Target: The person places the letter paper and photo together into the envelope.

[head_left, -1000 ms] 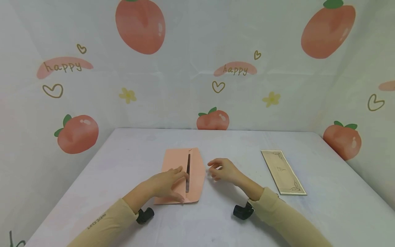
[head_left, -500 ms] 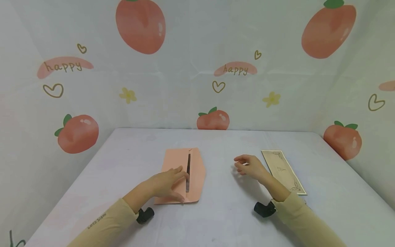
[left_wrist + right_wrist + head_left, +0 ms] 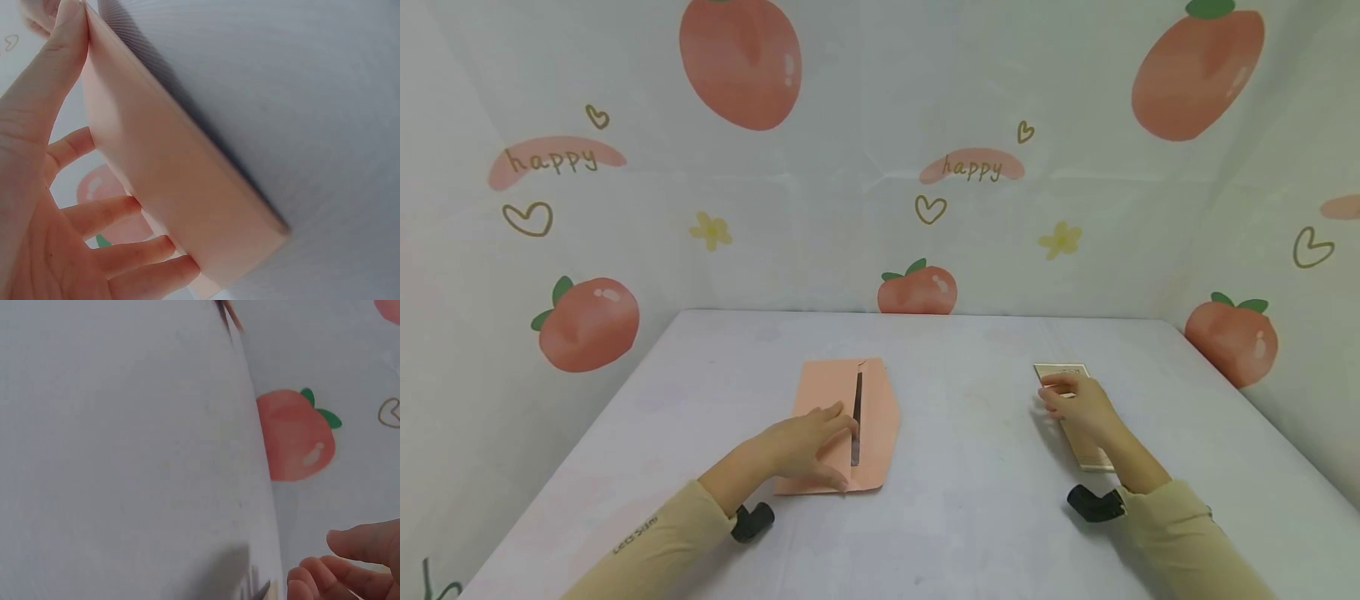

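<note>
A pink paper envelope [image 3: 823, 385] lies flat on the table, its pointed flap [image 3: 880, 425] unfolded to the right. A dark narrow gap [image 3: 857, 396] runs along its mouth. My left hand [image 3: 801, 447] rests on the envelope with fingers spread, one fingertip at the gap. In the left wrist view, the thumb and fingertips of that hand [image 3: 56, 219] touch the envelope [image 3: 162, 162]. Over a beige card [image 3: 1088, 450] with a pale border hovers my right hand [image 3: 1081, 408], fingers loosely bent and holding nothing. It hides the card's middle and right side.
The white tabletop [image 3: 955, 517] stretches around and between the two things. A white backdrop [image 3: 835, 208] printed with red fruit, hearts and flowers stands behind it. Black wrist-worn devices show under the left cuff [image 3: 752, 523] and the right cuff [image 3: 1093, 504].
My right hand has moved rightward from beside the envelope's flap to above the card. My left hand and the envelope have stayed in place.
</note>
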A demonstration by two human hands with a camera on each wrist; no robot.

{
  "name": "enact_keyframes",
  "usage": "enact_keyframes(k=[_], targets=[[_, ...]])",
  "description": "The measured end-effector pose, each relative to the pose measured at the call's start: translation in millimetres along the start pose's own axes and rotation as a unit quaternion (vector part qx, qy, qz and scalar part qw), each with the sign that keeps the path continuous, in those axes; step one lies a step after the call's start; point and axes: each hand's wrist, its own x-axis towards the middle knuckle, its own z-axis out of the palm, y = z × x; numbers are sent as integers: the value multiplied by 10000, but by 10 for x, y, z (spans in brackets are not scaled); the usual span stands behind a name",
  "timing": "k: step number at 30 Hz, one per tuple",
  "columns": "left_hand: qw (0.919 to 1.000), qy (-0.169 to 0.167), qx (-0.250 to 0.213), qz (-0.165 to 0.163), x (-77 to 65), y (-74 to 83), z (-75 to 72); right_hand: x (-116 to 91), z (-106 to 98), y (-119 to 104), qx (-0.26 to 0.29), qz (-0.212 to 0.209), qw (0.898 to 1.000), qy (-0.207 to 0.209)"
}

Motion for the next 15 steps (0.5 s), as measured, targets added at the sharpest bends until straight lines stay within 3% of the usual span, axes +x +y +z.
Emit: enact_keyframes(k=[15], targets=[[10000, -3, -74, -15, -17, 12, -13, -69, -414, 334, -1026, 832, 9903, 431]])
